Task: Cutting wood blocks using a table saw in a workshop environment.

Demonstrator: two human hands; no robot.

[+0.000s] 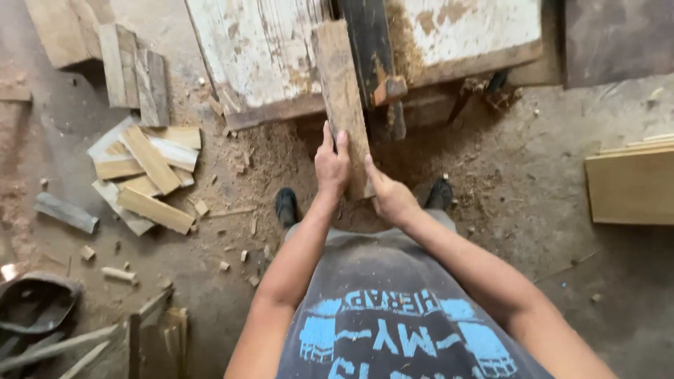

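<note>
I hold a long rough wooden plank (341,77) that lies lengthwise on a worn white-painted saw table (256,49). My left hand (331,163) grips the plank's near end from the left, fingers laid on top. My right hand (390,196) presses against the plank's near end from the right and below. A dark upright guide bar (368,49) runs along the plank's right side. Sawdust lies on the table top beside the bar and in a heap on the floor below.
A pile of cut wood offcuts (147,175) lies on the dirt floor at left. Stacked boards (628,184) sit at right. Scrap sticks and a dark object (35,302) are at bottom left. My feet (286,207) stand in sawdust under the table.
</note>
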